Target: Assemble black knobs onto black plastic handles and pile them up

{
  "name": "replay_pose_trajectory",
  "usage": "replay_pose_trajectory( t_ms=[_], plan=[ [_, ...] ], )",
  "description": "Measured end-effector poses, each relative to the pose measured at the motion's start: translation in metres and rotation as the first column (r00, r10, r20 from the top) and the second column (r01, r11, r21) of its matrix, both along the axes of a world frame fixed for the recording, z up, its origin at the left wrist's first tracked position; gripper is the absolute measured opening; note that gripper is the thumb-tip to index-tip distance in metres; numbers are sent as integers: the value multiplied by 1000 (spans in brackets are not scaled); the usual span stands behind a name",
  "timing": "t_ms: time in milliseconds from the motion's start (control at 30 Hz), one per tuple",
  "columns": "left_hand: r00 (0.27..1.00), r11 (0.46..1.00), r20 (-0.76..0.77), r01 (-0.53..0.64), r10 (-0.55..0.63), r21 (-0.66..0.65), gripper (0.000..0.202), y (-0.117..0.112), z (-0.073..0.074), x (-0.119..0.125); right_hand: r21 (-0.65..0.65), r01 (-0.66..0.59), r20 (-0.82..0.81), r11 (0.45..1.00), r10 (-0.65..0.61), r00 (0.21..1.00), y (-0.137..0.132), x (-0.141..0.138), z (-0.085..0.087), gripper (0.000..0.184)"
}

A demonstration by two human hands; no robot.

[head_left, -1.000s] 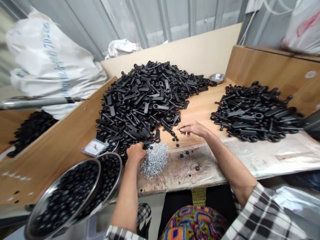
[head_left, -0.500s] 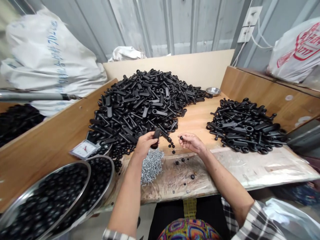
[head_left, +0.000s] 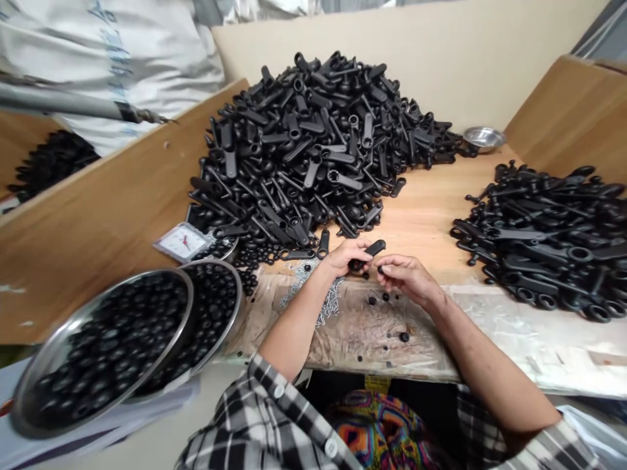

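Where fingers (head_left: 392, 269) meet — black lever (head_left: 368, 252), half-hidden

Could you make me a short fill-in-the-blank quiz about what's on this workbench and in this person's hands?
The left hand holds a black plastic handle of the same colour as the big pile: ____.
The steel bowls of black caps sit to the person's ____.
The silvery heap under the left forearm is made of ____.

Missing words: black; left; screws

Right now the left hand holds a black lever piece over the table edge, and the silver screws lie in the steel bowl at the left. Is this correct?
Not quite. In the head view the left hand does hold the black lever piece, but the silver screws lie loose on the table; the steel bowl holds small black parts.
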State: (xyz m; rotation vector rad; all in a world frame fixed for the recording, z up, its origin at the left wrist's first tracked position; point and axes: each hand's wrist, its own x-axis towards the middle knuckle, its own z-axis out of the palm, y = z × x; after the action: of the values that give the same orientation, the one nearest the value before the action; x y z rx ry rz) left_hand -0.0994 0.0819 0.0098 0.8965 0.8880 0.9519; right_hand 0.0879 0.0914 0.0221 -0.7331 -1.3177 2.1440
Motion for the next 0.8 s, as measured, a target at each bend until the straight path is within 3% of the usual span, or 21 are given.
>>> replay_pose_trajectory(
  t_ms=[133, 267, 433, 667, 800],
  plan=[
    [999, 999, -34, -31, 32, 18, 40, -8, 10, 13, -34, 119, -114, 992, -123, 986, 2, 5, 7, 20],
    [988, 986, -52, -144, 148, 82, 29, -19, 16, 26, -54, 200, -191, 978, -206, 960, 9, 10, 11, 17],
    [964, 961, -112, -220, 240, 171, 25, -29, 16, 40, -69, 208, -217, 976, -218, 951, 8, 9, 10, 16],
    [948, 948, -105, -283, 299, 147, 22, -33, 16, 46, -43, 227, -201, 973, -231, 952, 11, 12, 13, 18],
    [952, 944, -18, -299, 305, 136, 19, -38, 19, 48, 90, 249, -128, 964, -237, 963, 11, 13, 11, 24]
  ],
)
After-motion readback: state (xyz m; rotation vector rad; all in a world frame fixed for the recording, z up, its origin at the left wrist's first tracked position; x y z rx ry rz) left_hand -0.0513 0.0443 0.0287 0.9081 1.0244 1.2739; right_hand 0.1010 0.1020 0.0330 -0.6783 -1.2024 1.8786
